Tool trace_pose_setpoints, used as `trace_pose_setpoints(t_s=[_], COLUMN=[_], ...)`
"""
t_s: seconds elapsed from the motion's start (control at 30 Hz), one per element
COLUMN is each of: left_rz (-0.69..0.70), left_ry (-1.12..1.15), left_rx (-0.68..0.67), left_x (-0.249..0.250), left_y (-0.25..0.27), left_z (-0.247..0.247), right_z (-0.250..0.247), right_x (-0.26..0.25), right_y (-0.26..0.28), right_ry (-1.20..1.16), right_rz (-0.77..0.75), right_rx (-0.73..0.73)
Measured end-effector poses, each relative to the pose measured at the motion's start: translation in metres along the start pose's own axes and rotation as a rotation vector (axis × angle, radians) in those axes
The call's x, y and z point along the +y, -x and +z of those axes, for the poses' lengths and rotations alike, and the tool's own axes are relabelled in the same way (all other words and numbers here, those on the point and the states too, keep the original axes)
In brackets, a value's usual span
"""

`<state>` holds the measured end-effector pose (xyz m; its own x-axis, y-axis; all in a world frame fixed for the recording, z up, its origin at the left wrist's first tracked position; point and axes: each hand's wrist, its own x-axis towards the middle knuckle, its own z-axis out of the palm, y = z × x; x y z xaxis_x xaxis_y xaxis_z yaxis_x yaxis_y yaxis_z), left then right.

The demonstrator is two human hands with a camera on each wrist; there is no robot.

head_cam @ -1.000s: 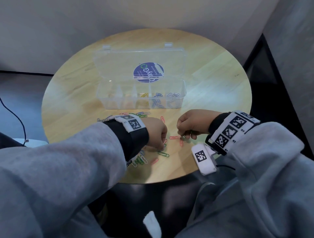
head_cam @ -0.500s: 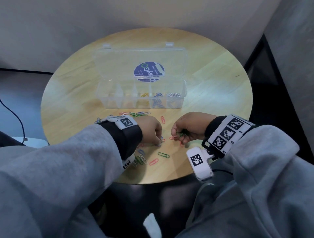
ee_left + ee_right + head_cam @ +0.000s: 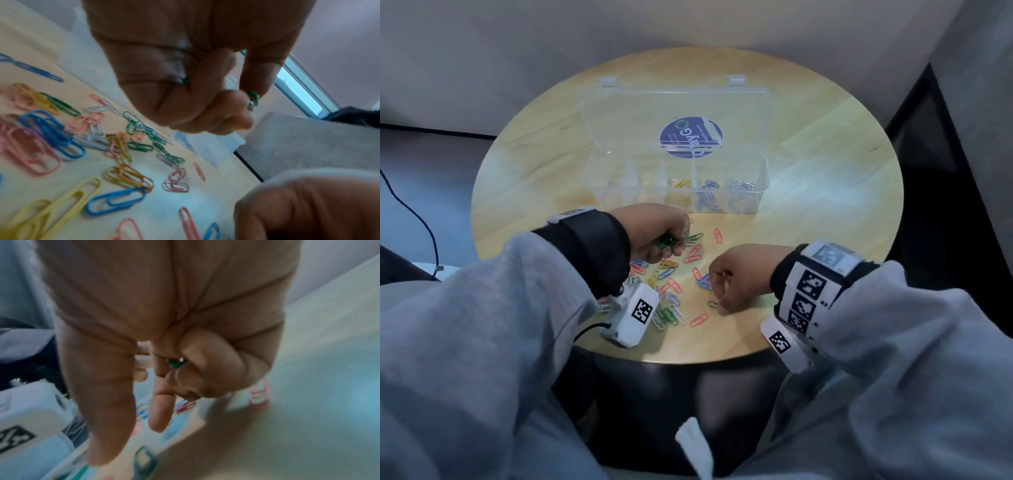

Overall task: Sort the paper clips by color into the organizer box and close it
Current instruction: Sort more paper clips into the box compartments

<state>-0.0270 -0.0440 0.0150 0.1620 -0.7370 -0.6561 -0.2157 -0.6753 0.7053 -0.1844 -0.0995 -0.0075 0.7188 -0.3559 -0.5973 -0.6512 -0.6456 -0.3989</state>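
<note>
The clear organizer box (image 3: 763, 178) stands open at mid-table, its lid (image 3: 633, 116) leaning back. Yellow clips (image 3: 681, 184), blue clips (image 3: 710, 185) and silver clips (image 3: 742, 185) lie in three neighbouring compartments on its right side. Loose mixed clips (image 3: 671, 284) are spread between my hands. My left hand (image 3: 667, 245), raised just in front of the box, pinches a bunch of green clips (image 3: 253, 97). My right hand (image 3: 717, 298) keeps a green clip (image 3: 174, 363) tucked in its curled fingers, while thumb and forefinger point down at a green clip (image 3: 711, 304) on the table.
The round wooden table (image 3: 825, 240) ends close behind my wrists. A wall rises right behind the box. A black cable (image 3: 414, 212) hangs at the far left. The box's left compartments look empty.
My left hand has lifted off the pile and moved away from me toward the box with green clips. My right hand has dropped its fingertips nearer the table's front edge.
</note>
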Motion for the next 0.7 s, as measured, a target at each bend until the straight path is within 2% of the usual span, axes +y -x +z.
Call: trace_pose_setpoints(t_s=[0.2, 0.33, 0.47, 0.6, 0.7], left_rz=[0.097, 0.083, 0.05, 0.085, 0.088], left_ry=[0.217, 0.289, 0.407, 0.498, 0.578], left_rx=[-0.005, 0.032, 0.077, 0.076, 0.099], left_x=[-0.003, -0.005, -0.006, -0.004, -0.002], left_y=[0.006, 0.006, 0.006, 0.005, 0.004], left_z=[-0.009, -0.019, -0.036, -0.051, -0.063], right_z=[0.006, 0.007, -0.019, -0.044, -0.051], right_x=[-0.014, -0.013, -0.003, -0.005, -0.014], right_y=[-0.011, -0.016, -0.007, -0.009, -0.019], right_ry=[0.276, 0.24, -0.131, -0.727, -1.045], right_rz=[0.004, 0.013, 0.062, 0.062, 0.078], right_rx=[0.014, 0.007, 0.088, 0.171, 0.219])
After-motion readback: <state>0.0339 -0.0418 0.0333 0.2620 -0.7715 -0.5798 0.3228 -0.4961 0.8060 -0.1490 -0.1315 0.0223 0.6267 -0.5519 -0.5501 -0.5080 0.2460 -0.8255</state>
